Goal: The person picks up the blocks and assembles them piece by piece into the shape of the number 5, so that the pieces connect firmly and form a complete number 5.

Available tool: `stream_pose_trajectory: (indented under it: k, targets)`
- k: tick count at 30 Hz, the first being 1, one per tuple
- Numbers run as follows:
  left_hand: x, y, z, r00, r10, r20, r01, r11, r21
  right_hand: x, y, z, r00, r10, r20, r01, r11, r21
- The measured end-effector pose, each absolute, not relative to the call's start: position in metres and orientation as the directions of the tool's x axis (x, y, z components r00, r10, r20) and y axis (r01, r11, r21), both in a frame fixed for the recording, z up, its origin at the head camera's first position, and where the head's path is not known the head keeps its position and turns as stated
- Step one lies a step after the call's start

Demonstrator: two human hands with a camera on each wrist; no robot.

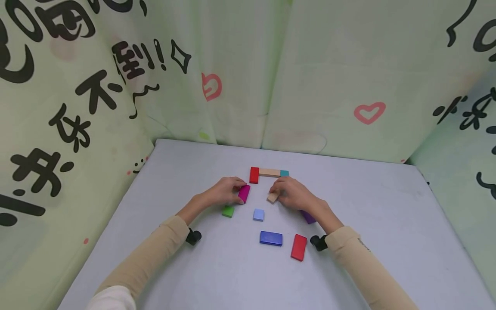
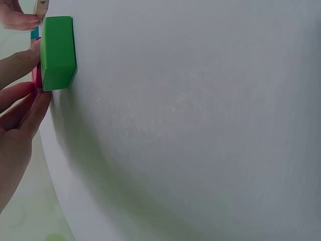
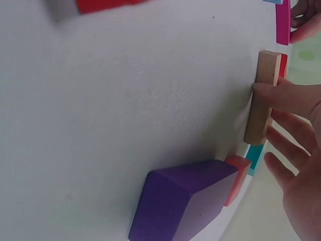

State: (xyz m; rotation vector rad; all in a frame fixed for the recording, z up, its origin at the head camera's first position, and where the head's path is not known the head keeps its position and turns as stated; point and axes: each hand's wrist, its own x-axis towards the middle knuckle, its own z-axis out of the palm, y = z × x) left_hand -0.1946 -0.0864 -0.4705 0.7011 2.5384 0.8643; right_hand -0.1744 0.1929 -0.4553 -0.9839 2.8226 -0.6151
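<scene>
My left hand [image 1: 226, 191] pinches a magenta block [image 1: 244, 193] between thumb and fingers, on the left of the group. To its right, my right hand [image 1: 293, 193] grips a plain wooden block [image 1: 272, 197]; in the right wrist view the thumb lies on one long side of this wooden bar [image 3: 261, 113] and the fingers on the other. Just beyond both hands, a red block [image 1: 254, 175], a natural wood strip [image 1: 269, 172] and a teal block [image 1: 284, 173] form a row. A green block [image 1: 227, 211] sits just below the left hand.
Nearer the body lie a light blue block [image 1: 258, 215], a dark blue block [image 1: 271, 238] and a red block [image 1: 299, 247]. A purple block [image 1: 308, 217] is partly hidden under the right wrist. Printed curtains [image 1: 325, 77] surround the white table [image 1: 368, 193].
</scene>
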Motion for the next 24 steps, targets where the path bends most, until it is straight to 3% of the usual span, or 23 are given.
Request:
stream_pose_trajectory:
  k: [24]
  targets:
    - [-0.189,-0.073,-0.473,-0.798,0.588,-0.133,0.388,0.669,0.634,-0.166,0.197,-0.449,-0.833,-0.551,-0.046,-0.494,0.779,-0.387]
